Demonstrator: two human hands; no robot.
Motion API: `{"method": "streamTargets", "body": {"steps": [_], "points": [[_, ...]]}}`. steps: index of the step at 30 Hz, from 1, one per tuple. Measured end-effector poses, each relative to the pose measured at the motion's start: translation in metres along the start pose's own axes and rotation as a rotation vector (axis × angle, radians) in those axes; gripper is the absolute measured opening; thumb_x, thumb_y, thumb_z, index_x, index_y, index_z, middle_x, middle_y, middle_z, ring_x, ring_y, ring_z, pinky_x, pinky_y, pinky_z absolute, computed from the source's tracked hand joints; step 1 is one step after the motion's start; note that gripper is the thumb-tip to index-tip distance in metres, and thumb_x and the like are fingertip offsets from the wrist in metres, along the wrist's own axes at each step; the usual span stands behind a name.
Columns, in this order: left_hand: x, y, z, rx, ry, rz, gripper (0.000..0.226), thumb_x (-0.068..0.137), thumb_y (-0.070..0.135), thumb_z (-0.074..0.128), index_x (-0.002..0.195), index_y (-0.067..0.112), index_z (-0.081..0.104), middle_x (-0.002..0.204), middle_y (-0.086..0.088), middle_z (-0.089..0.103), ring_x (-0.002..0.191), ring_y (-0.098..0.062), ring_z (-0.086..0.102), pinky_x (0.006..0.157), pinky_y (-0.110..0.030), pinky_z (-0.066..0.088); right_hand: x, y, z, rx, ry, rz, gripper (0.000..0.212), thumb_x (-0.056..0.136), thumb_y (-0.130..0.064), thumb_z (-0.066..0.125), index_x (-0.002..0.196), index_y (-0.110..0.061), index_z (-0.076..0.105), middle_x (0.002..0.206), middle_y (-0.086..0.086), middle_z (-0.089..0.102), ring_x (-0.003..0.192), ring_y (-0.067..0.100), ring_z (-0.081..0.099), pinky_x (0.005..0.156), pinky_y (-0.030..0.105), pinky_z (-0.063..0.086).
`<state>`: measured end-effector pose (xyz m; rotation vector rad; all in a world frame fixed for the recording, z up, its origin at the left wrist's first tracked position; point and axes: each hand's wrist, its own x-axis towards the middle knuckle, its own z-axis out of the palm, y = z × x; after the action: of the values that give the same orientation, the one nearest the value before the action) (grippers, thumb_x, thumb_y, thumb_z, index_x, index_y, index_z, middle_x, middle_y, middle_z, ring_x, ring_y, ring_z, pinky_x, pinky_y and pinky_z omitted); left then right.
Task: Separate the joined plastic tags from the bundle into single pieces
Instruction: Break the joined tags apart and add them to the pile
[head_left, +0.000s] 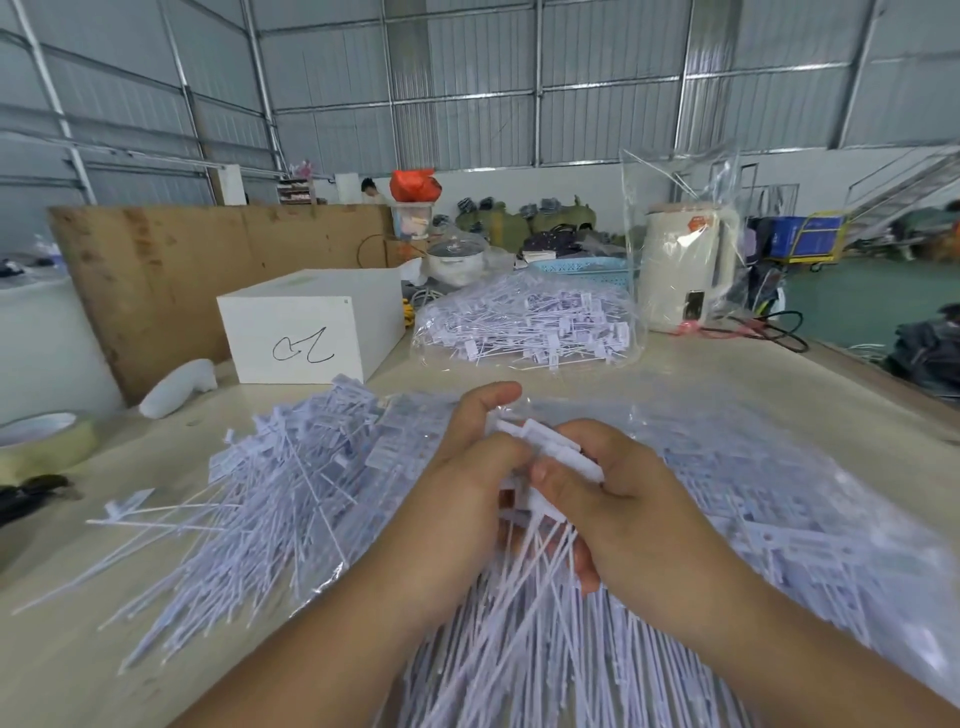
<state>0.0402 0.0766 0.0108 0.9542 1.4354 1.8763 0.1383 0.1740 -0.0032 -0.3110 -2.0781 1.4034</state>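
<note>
Here the left hand (470, 483) and right hand (597, 493) both pinch one joined strip of tags (550, 452) between them above the loose pile (291, 483) on the tabletop (727, 374), apparently mid-separation; next calls for twisting one tag free.

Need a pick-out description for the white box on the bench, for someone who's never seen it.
Start at the tall brown board leaning at the table's far left. Right before it sits a white box, left of the bagged tags. It alone bears a black handwritten scribble on its front.
</note>
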Motion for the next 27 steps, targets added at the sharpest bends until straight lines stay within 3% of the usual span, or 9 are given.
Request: {"method": "streamTargets", "body": {"steps": [6, 11, 15, 18, 20, 22, 24, 25, 27], "points": [[-0.001, 0.006, -0.002, -0.058, -0.065, -0.012, 0.053, 0.068, 0.025, 0.052, 0.118, 0.043, 0.056, 0.115, -0.016, 0.063, 0.076, -0.021, 0.069, 0.051, -0.030, 0.052, 0.001, -0.004, 0.004, 0.124, 0.033, -0.055, 0.010, 0.093, -0.013, 0.062, 0.090, -0.021, 0.066, 0.055, -0.014, 0.057, 0.041, 0.001, 0.049, 0.041, 0.012, 0.035], [-0.001, 0.010, 0.000, -0.084, -0.065, 0.022, 0.063, 0.067, 0.021, 0.049, 0.126, 0.043, 0.051, 0.105, -0.014, 0.069, 0.083, -0.032, 0.067, 0.066, -0.038, 0.047, -0.001, -0.010, 0.004, 0.316, -0.039, 0.054, 0.005, 0.094, -0.009, 0.061, 0.096, -0.012, 0.063, 0.055, -0.002, 0.052, 0.031, 0.007, 0.038, 0.034, 0.015, 0.029], [-0.003, 0.015, 0.005, -0.064, -0.098, 0.028, 0.072, 0.064, 0.018, 0.048, 0.132, 0.041, 0.045, 0.121, -0.019, 0.062, 0.086, -0.027, 0.067, 0.062, -0.034, 0.052, -0.001, -0.011, 0.001, 0.343, -0.057, 0.019, 0.010, 0.092, -0.004, 0.061, 0.098, -0.012, 0.064, 0.057, 0.003, 0.053, 0.030, 0.006, 0.038, 0.032, 0.014, 0.030], [-0.004, 0.018, 0.006, -0.079, -0.092, 0.012, 0.075, 0.063, 0.019, 0.049, 0.133, 0.044, 0.043, 0.110, -0.014, 0.067, 0.078, -0.025, 0.067, 0.053, -0.029, 0.051, 0.000, -0.010, 0.001, 0.359, -0.027, -0.049, 0.011, 0.091, 0.002, 0.061, 0.092, -0.009, 0.064, 0.055, -0.005, 0.057, 0.036, 0.001, 0.046, 0.036, 0.014, 0.036], [-0.005, 0.017, 0.006, -0.124, -0.073, -0.010, 0.073, 0.063, 0.020, 0.051, 0.132, 0.043, 0.045, 0.100, -0.010, 0.070, 0.073, -0.024, 0.067, 0.049, -0.029, 0.050, 0.002, -0.008, 0.001, 0.329, 0.003, -0.102, 0.006, 0.089, -0.004, 0.067, 0.090, -0.010, 0.065, 0.063, -0.001, 0.059, 0.049, 0.007, 0.054, 0.048, 0.022, 0.044], [-0.005, 0.015, 0.007, -0.173, -0.063, -0.033, 0.071, 0.064, 0.021, 0.055, 0.132, 0.039, 0.046, 0.100, -0.010, 0.069, 0.070, -0.023, 0.067, 0.045, -0.029, 0.049, 0.003, -0.006, 0.000, 0.288, 0.039, -0.125, 0.005, 0.081, -0.020, 0.067, 0.085, -0.018, 0.066, 0.070, 0.005, 0.060, 0.063, 0.026, 0.057, 0.058, 0.042, 0.049], [-0.005, 0.012, 0.006, -0.225, -0.084, -0.048, 0.069, 0.066, 0.018, 0.059, 0.132, 0.032, 0.046, 0.097, -0.009, 0.071, 0.070, -0.021, 0.068, 0.045, -0.028, 0.049, 0.004, -0.006, -0.002, 0.289, 0.080, -0.129, 0.004, 0.078, -0.024, 0.065, 0.080, -0.025, 0.068, 0.070, 0.001, 0.062, 0.067, 0.026, 0.058, 0.062, 0.053, 0.051], [-0.006, 0.010, 0.006, -0.238, -0.110, -0.054, 0.067, 0.068, 0.015, 0.061, 0.132, 0.026, 0.046, 0.098, -0.010, 0.071, 0.073, -0.022, 0.068, 0.047, -0.029, 0.050, 0.004, -0.006, -0.002, 0.296, 0.093, -0.131, 0.004, 0.078, -0.024, 0.066, 0.080, -0.027, 0.068, 0.070, 0.000, 0.063, 0.067, 0.024, 0.058, 0.061, 0.052, 0.051], [-0.006, 0.008, 0.005, -0.217, -0.183, -0.057, 0.063, 0.072, 0.009, 0.064, 0.132, 0.011, 0.047, 0.108, -0.018, 0.069, 0.082, -0.026, 0.069, 0.054, -0.031, 0.053, 0.003, -0.007, -0.003, 0.289, 0.112, -0.142, 0.009, 0.083, -0.017, 0.069, 0.080, -0.026, 0.069, 0.068, 0.001, 0.064, 0.059, 0.015, 0.059, 0.053, 0.034, 0.049]]}}
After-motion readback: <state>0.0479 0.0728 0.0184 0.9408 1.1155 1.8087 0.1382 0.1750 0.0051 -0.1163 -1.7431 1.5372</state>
